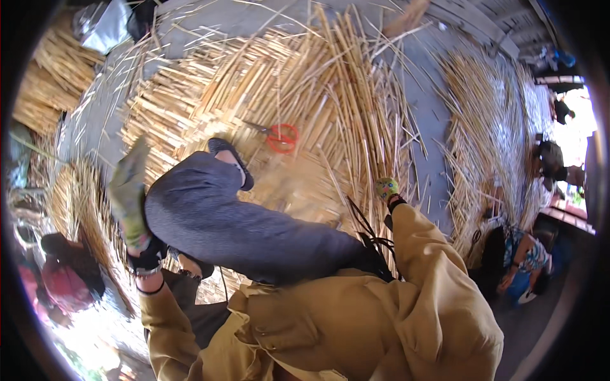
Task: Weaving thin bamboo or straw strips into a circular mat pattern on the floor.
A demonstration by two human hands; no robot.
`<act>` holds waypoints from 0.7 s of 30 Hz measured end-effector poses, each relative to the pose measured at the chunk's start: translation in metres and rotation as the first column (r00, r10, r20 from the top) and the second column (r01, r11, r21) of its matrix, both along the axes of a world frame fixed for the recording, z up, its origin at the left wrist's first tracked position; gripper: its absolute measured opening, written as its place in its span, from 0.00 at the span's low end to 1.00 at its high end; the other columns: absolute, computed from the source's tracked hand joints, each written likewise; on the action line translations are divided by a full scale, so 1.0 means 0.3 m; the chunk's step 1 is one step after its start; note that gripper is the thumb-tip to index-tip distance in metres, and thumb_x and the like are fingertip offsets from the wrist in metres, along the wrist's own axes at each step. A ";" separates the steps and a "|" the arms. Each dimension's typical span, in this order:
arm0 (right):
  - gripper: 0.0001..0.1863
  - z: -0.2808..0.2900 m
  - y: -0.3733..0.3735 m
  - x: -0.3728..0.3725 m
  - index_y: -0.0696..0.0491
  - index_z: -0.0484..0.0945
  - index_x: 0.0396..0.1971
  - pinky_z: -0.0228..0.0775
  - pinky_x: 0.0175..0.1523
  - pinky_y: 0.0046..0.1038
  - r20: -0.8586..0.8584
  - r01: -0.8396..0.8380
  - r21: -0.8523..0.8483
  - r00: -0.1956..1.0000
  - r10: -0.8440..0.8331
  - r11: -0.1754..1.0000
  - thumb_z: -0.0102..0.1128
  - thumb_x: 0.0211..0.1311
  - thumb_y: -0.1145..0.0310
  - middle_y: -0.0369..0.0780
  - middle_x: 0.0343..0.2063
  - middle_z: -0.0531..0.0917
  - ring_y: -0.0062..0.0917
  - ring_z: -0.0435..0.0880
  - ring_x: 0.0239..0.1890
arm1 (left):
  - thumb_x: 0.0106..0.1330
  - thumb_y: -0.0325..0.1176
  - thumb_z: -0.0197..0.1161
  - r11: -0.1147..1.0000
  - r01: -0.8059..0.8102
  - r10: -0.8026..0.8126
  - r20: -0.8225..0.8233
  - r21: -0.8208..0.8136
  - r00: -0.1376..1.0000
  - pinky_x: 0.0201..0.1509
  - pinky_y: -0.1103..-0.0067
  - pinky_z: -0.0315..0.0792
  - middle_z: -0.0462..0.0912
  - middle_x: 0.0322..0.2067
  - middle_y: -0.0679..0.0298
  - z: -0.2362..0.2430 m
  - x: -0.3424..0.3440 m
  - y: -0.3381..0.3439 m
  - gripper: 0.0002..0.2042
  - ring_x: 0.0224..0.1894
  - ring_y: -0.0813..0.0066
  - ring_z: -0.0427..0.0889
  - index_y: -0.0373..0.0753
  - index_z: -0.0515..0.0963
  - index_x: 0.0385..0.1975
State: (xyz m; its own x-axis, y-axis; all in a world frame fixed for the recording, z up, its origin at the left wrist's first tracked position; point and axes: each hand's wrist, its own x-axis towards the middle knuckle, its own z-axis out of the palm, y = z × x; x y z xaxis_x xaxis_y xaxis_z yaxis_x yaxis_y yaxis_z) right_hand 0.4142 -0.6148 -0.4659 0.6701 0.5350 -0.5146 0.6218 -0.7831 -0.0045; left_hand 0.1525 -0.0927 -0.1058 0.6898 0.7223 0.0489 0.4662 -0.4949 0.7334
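My left hand [130, 190], in a patterned green glove, is raised beside my bent knee with fingers stretched out and nothing visible in it. My right hand [386, 187], gloved likewise, is closed on the lower ends of long pale reed strips [356, 89] at the right of a woven reed mat [184, 95]. On the mat, between the hands, lie scissors with red handles [283, 138], close to my foot in a dark shoe [225, 152]. Dark cords hang beside my right wrist.
Loose reed piles [476, 127] lie to the right on the grey floor [429, 108], with more bundles [54, 70] at the left. A co-worker [518, 260] crouches at the lower right, another person in pink [63, 279] is at the lower left, and others appear along the right edge.
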 end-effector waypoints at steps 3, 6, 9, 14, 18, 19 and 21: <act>0.13 -0.094 0.022 -0.032 0.50 0.80 0.23 0.70 0.40 0.32 -0.263 0.504 0.378 0.862 -0.433 0.776 0.50 0.46 0.59 0.42 0.27 0.80 0.37 0.78 0.33 | 0.59 0.23 0.50 0.987 0.047 0.010 0.352 -0.153 0.936 0.52 0.76 0.67 0.72 0.46 0.53 0.078 0.072 -0.104 0.13 0.47 0.65 0.73 0.29 0.70 0.44; 0.13 -0.136 0.154 -0.038 0.51 0.80 0.25 0.70 0.40 0.32 -0.402 0.644 0.447 0.765 -0.504 0.621 0.51 0.47 0.59 0.43 0.27 0.80 0.37 0.78 0.33 | 0.58 0.21 0.51 0.955 0.176 -0.078 0.369 -0.239 0.926 0.55 0.75 0.66 0.73 0.45 0.52 0.122 0.114 -0.203 0.14 0.49 0.63 0.72 0.30 0.70 0.45; 0.11 -0.117 0.293 -0.026 0.50 0.79 0.31 0.70 0.40 0.32 -0.242 0.550 0.539 0.827 -0.508 0.638 0.51 0.49 0.65 0.44 0.28 0.79 0.38 0.78 0.35 | 0.54 0.17 0.55 0.977 0.157 -0.156 -0.015 0.144 0.988 0.43 0.82 0.69 0.78 0.36 0.56 0.123 0.164 -0.260 0.15 0.38 0.71 0.76 0.34 0.73 0.43; 0.09 -0.116 0.434 0.044 0.48 0.78 0.27 0.70 0.36 0.32 0.011 0.556 0.162 0.825 -0.565 0.815 0.52 0.44 0.65 0.42 0.26 0.80 0.34 0.78 0.33 | 0.54 0.16 0.56 0.984 0.077 -0.061 -0.096 0.164 0.993 0.44 0.86 0.68 0.78 0.34 0.61 0.137 0.201 -0.278 0.12 0.37 0.79 0.76 0.31 0.76 0.38; 0.07 -0.175 0.448 0.062 0.48 0.78 0.27 0.74 0.34 0.37 0.048 0.422 -0.011 0.906 -0.421 0.907 0.54 0.46 0.67 0.45 0.29 0.80 0.36 0.80 0.35 | 0.53 0.16 0.57 0.987 0.083 -0.065 -0.136 0.135 0.989 0.35 0.87 0.67 0.79 0.29 0.62 0.148 0.210 -0.271 0.12 0.30 0.80 0.75 0.34 0.77 0.38; 0.07 -0.182 0.442 0.061 0.49 0.78 0.26 0.74 0.34 0.36 0.019 0.416 0.018 0.909 -0.416 0.909 0.54 0.45 0.67 0.45 0.29 0.80 0.35 0.80 0.35 | 0.52 0.16 0.57 0.981 0.089 -0.068 -0.127 0.170 0.990 0.33 0.87 0.66 0.78 0.27 0.62 0.146 0.214 -0.272 0.13 0.29 0.81 0.74 0.34 0.77 0.38; 0.08 -0.167 0.413 0.054 0.50 0.79 0.25 0.74 0.34 0.33 0.065 0.330 0.119 0.939 -0.339 0.937 0.54 0.44 0.68 0.45 0.30 0.80 0.34 0.80 0.35 | 0.52 0.16 0.57 0.964 0.108 -0.066 -0.177 0.242 0.982 0.33 0.86 0.67 0.78 0.27 0.62 0.144 0.223 -0.273 0.13 0.29 0.80 0.74 0.34 0.77 0.38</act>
